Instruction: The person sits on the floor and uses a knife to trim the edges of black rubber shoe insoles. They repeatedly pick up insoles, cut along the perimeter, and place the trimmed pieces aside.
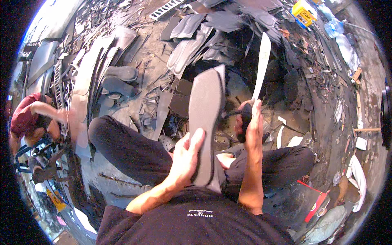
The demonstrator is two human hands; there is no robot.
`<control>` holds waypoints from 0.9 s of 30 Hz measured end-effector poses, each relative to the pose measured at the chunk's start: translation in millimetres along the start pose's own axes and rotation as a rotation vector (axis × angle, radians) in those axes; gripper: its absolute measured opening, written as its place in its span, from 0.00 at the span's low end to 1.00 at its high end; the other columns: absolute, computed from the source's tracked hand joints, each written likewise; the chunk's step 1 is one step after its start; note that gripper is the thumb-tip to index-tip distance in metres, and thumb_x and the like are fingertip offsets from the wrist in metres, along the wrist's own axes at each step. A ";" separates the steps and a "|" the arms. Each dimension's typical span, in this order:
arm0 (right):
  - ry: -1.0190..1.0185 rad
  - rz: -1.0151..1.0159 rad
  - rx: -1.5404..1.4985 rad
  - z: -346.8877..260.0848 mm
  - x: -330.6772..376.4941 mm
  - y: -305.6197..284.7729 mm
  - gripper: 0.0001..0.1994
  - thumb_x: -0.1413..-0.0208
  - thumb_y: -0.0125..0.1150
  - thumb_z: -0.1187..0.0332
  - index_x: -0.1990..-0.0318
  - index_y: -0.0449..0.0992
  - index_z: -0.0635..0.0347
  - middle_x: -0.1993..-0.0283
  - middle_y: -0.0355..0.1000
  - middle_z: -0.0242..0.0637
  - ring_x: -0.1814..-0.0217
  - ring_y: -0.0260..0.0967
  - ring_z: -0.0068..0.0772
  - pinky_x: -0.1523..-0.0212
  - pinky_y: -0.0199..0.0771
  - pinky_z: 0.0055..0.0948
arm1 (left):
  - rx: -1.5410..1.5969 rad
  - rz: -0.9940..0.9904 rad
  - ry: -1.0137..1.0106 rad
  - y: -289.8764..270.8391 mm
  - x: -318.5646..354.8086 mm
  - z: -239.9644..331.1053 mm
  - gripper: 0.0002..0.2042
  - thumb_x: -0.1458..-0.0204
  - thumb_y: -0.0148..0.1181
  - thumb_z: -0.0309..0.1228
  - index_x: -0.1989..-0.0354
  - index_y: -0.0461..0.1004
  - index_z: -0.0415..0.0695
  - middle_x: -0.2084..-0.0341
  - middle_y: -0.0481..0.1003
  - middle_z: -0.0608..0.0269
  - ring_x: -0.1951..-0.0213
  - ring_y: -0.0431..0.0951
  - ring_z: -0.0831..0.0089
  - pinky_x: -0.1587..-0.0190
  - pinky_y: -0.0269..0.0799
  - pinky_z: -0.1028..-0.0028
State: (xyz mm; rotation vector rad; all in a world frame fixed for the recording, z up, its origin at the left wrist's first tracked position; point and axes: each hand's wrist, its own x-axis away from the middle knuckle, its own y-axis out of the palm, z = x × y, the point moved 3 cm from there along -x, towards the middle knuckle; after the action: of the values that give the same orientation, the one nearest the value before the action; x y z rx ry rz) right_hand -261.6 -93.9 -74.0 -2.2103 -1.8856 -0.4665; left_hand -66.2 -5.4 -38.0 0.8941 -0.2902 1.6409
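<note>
My left hand point(185, 157) grips a long grey shoe sole point(205, 102) near its lower end, thumb across its face. The sole stands upright before my chest, with a darker layer along its right edge and a pointed offcut at its top. To the right, my right hand point(254, 128) is closed on a knife, whose long pale blade point(261, 67) points up and away from me. The blade is apart from the sole. The knife's handle is mostly hidden by my hand and a dark patch beside it.
Black sole-shaped pieces point(190, 51) are piled ahead, with dark pads point(120, 79) to the left. Scraps litter the ground. My crossed legs point(126, 147) flank the work. Another person point(34, 116) sits at far left. A yellow container point(303, 14) stands far right; a red strip point(315, 206) lies near right.
</note>
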 end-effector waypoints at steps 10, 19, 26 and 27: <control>-0.114 -0.208 0.087 -9.5 35.4 47.0 0.23 0.39 0.75 0.60 0.44 0.77 0.64 0.50 0.82 0.39 0.50 0.78 0.28 0.45 0.77 0.31 | 0.021 -0.066 0.273 -3.3 -24.4 -36.6 0.16 0.31 0.63 0.34 0.40 0.75 0.39 0.50 0.81 0.63 0.52 0.78 0.78 0.46 0.75 0.73; -0.211 -0.164 0.190 -9.0 48.0 46.8 0.14 0.35 0.72 0.60 0.54 0.82 0.64 0.65 0.84 0.32 0.63 0.79 0.26 0.60 0.79 0.31 | -0.025 -0.093 0.438 -13.3 -36.1 -25.0 0.22 0.36 0.69 0.36 0.39 0.73 0.38 0.48 0.81 0.60 0.48 0.79 0.75 0.43 0.74 0.72; -0.078 -0.238 0.290 -4.5 65.1 47.6 0.19 0.34 0.70 0.52 0.61 0.74 0.59 0.76 0.62 0.22 0.73 0.56 0.17 0.71 0.57 0.26 | -0.080 0.089 0.416 -22.4 -70.4 45.1 0.24 0.41 0.75 0.40 0.42 0.78 0.40 0.54 0.83 0.60 0.57 0.82 0.73 0.52 0.79 0.69; -0.191 -0.180 0.337 -0.1 62.2 38.9 0.21 0.33 0.67 0.47 0.60 0.73 0.59 0.77 0.63 0.24 0.75 0.61 0.19 0.74 0.61 0.30 | -0.085 0.113 0.431 -23.9 -73.3 45.0 0.25 0.42 0.75 0.41 0.41 0.78 0.40 0.53 0.83 0.59 0.56 0.82 0.72 0.51 0.79 0.68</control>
State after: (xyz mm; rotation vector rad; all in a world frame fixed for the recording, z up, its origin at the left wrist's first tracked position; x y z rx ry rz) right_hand -214.8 -43.0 -49.3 -1.9325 -2.0882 0.0406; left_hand -25.0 -80.0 -64.3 0.4489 -0.1102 1.8629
